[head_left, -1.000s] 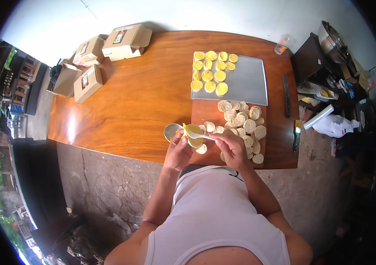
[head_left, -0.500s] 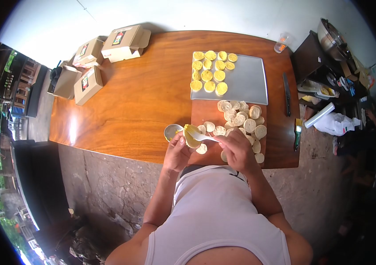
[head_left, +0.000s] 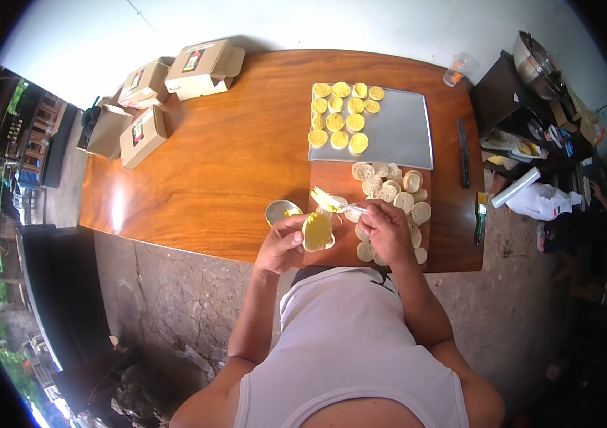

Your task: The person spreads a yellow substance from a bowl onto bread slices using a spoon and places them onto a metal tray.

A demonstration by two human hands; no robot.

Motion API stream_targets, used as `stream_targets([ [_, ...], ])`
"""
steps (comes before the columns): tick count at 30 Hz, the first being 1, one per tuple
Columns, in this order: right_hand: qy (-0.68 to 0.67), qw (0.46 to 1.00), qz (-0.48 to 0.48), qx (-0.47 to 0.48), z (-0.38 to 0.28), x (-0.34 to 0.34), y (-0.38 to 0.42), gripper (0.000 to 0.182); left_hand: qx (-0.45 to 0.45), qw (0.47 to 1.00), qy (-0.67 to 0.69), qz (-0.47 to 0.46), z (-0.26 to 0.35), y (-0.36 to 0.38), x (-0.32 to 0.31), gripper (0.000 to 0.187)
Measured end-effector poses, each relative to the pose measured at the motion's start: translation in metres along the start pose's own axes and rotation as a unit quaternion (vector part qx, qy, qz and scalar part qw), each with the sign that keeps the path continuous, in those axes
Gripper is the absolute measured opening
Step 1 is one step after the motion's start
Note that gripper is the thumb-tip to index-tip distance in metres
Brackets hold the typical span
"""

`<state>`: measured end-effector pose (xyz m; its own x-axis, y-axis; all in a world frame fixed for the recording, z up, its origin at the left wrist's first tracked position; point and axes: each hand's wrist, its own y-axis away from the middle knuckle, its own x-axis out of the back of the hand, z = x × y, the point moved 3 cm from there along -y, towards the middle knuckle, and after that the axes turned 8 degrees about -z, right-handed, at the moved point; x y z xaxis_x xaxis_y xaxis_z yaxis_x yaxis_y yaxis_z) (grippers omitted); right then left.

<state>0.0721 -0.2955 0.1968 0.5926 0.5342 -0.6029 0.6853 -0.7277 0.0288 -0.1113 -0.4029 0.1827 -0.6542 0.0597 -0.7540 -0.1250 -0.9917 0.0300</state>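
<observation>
Between the fingers of my left hand (head_left: pixel 281 244) is a round bread slice (head_left: pixel 317 232), its face covered in yellow spread. My right hand (head_left: pixel 387 230) grips a white plastic utensil (head_left: pixel 333 202) with yellow spread on its tip, held just above the slice and apart from it. Behind my left hand sits a small metal bowl (head_left: pixel 277 212) with some yellow spread inside. Plain bread rounds (head_left: pixel 403 202) lie heaped on a reddish-brown board (head_left: pixel 323 177). Beyond it, a metal tray (head_left: pixel 403 128) carries several yellow-topped rounds (head_left: pixel 335 122) on its left half.
Cardboard boxes (head_left: pixel 198 68) stand at the wooden table's (head_left: pixel 196 164) back left. Along its right side lie a knife (head_left: pixel 464 153) and a green-handled brush (head_left: pixel 480 217), with a clear cup (head_left: pixel 455 71) at the back right corner. Part of another person's arm (head_left: pixel 605 202) shows at far right.
The utensil has lifted off the slice, up and to the right. My left hand has lowered slightly and turned the slice's yellow face toward the camera.
</observation>
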Motion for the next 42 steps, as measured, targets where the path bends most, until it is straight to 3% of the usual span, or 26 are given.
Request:
stream_targets([
  [6,-0.153,0.977,-0.039,-0.142,0.009,0.01,0.004,0.021,0.032,0.998,-0.035,-0.04,0.013,0.001,0.011,0.049],
  [13,-0.142,0.978,-0.026,-0.153,0.004,0.001,0.006,0.019,0.047,0.998,-0.039,-0.019,0.015,-0.002,0.013,0.047],
  [19,-0.029,0.994,-0.016,-0.1,0.003,-0.004,0.005,0.018,0.044,0.999,-0.016,-0.023,0.003,-0.006,0.026,0.047],
  [21,0.113,0.993,-0.018,-0.038,0.0,-0.005,0.005,0.02,0.036,0.999,-0.002,-0.021,0.006,-0.009,0.015,0.052],
  [22,0.112,0.993,-0.019,-0.038,0.0,-0.004,0.006,0.02,0.036,0.999,-0.003,-0.02,0.008,-0.009,0.007,0.052],
  [24,0.248,0.968,-0.012,-0.019,-0.003,0.0,0.009,0.021,0.032,0.998,0.052,-0.01,0.009,-0.01,-0.006,0.057],
  [25,0.248,0.969,-0.012,-0.019,-0.002,-0.001,0.008,0.021,0.033,0.998,0.052,-0.01,0.006,-0.01,-0.007,0.057],
  [27,0.358,0.927,-0.019,0.111,-0.008,-0.009,0.007,0.019,0.025,0.997,0.053,0.041,0.0,-0.01,-0.003,0.061],
  [30,0.411,0.898,-0.034,0.154,-0.012,-0.016,0.006,0.019,0.024,0.996,0.082,0.02,-0.005,-0.011,0.002,0.056],
  [42,0.363,0.927,-0.082,0.043,-0.006,-0.005,0.008,0.02,0.034,0.988,0.134,0.067,-0.01,-0.015,0.008,0.053],
])
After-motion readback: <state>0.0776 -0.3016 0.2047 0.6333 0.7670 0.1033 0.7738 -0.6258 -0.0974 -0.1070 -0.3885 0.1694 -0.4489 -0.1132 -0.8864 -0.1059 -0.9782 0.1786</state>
